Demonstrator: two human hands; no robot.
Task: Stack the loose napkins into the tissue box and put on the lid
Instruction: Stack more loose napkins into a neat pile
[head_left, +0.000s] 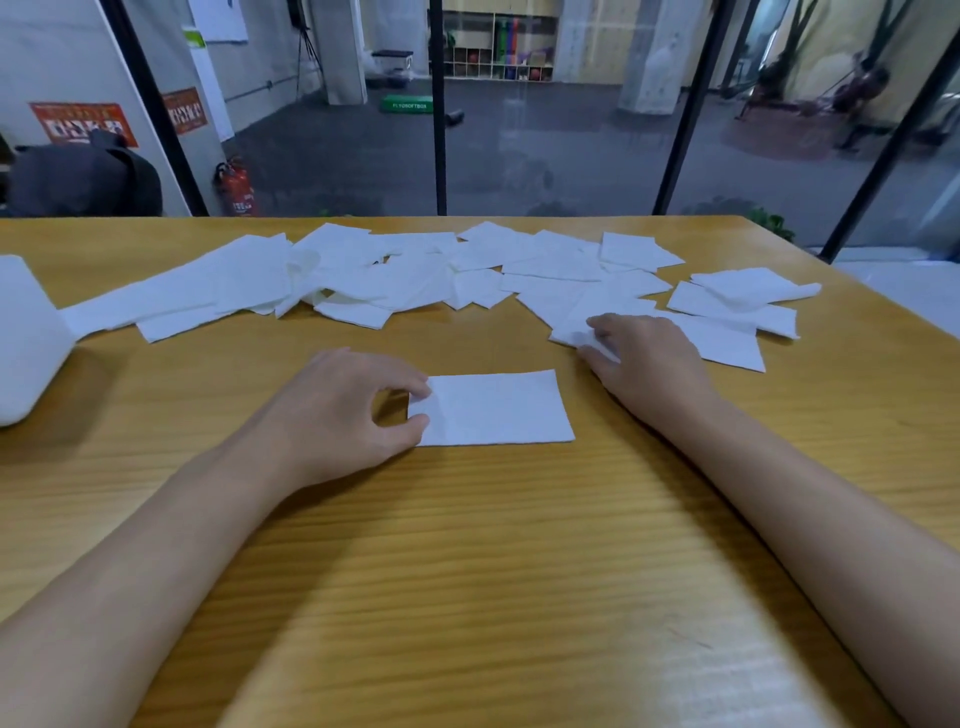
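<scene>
Head view: a rounded white box (26, 338) sits at your surface's (467, 571) left edge, its inside hidden. Your left hand (343, 410) pinches the short edge of 1 flat rectangular napkin (493, 408). Your right hand (649, 358) has its fingers curled on a corner of the thin loose napkins (395, 275) scattered across the wood grain.

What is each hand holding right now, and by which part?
The left hand pinches the folded napkin by its left short edge. The right hand grips a loose napkin at its near left corner.
</scene>
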